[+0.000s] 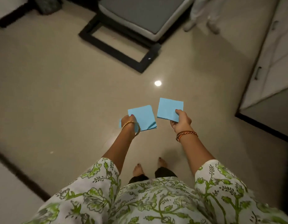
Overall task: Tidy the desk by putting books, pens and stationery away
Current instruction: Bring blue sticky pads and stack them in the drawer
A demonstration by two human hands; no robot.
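Note:
I stand on a beige tiled floor and hold two small stacks of light blue square paper notes out in front of me. My left hand [128, 121] grips one blue stack [144, 117] at its left side, and some sheets at its lower right corner fan apart. My right hand [180, 121] pinches the other blue stack [168, 108] by its lower right corner. The two stacks are a little apart and do not touch. No desk, books or pens are in view.
A grey cushioned chair [140, 12] on a black frame [117, 50] stands ahead. White cabinet doors with handles [259, 72] run along the right. A dark-edged pale surface [12, 183] lies at the lower left. Another person's pale-trousered legs [203, 15] stand at the top right.

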